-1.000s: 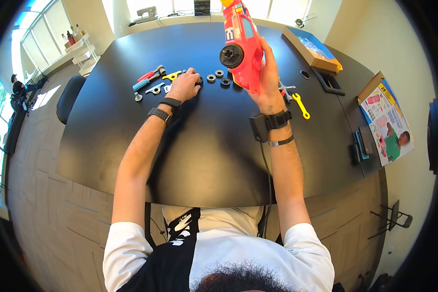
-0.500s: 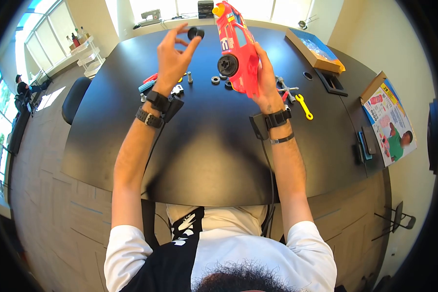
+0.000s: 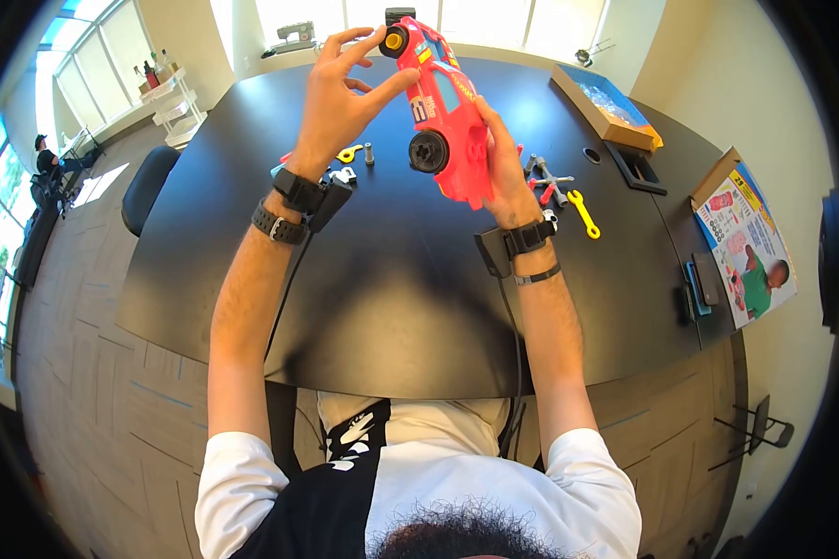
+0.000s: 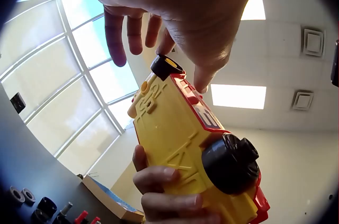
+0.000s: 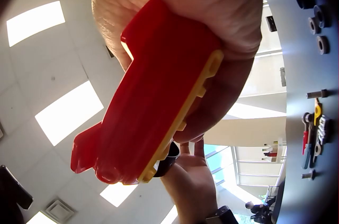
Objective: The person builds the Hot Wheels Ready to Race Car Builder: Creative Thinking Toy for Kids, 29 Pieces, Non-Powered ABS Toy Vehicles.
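Observation:
My right hand (image 3: 503, 182) grips a red toy race car (image 3: 449, 102) by its tail end and holds it above the table, nose pointing away. Its yellow underside (image 4: 159, 123) shows in the left wrist view, with right-hand fingers curled against it. A black rear wheel (image 3: 429, 151) sits on the near side. At the front, a black wheel (image 3: 394, 41) surrounds a yellow hub. My left hand (image 3: 331, 112) touches that front wheel with a fingertip, its thumb against the car's side and the other fingers spread.
Several grey and black rings (image 5: 322, 44) lie on the black table (image 3: 391, 279). Toy tools and small parts sit at left, near a yellow wrench piece (image 3: 350, 154). At right are a grey cross-shaped wrench (image 3: 550, 179), a yellow wrench (image 3: 584, 214), an open box (image 3: 615, 130) and a printed box (image 3: 746, 238).
My left hand picked up a black wheel from the table, raised it and brought it onto the car's front yellow hub. The car, still in my right hand, shifted slightly.

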The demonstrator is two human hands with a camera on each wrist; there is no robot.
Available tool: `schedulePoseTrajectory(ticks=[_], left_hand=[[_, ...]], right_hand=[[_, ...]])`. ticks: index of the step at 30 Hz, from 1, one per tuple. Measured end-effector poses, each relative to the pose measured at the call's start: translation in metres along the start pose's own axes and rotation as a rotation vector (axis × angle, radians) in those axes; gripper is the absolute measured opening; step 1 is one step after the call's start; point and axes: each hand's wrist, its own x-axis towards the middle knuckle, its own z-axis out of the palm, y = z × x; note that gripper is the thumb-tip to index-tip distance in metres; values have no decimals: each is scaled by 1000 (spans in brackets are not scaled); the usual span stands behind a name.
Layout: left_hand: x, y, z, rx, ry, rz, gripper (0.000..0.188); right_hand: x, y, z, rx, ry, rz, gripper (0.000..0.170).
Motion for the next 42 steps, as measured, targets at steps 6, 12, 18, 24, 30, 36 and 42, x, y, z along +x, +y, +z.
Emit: schedulePoseTrajectory(ticks=[6, 12, 18, 24, 30, 36, 42], left_hand=[[-14, -26, 2, -132, -68, -224, 29], [-46, -80, 57, 107, -619, -299, 23], [-101, -138, 111, 438, -799, -212, 38], [-141, -183, 146, 491, -791, -218, 40], [-120, -157, 122, 455, -771, -279, 37], [-46, -92, 60, 108, -71, -275, 28], [12, -3, 3, -82, 117, -38, 33]], right_hand=[[1, -12, -16, 67, 5, -68, 63], [0, -18, -25, 61, 11, -81, 64], [3, -17, -33, 100, 6, -57, 63], [3, -15, -34, 117, 22, -79, 60], [-2, -22, -22, 56, 57, -111, 65], [-1, -18, -29, 61, -39, -38, 70], [-2, -13, -14, 92, 80, -46, 70]])
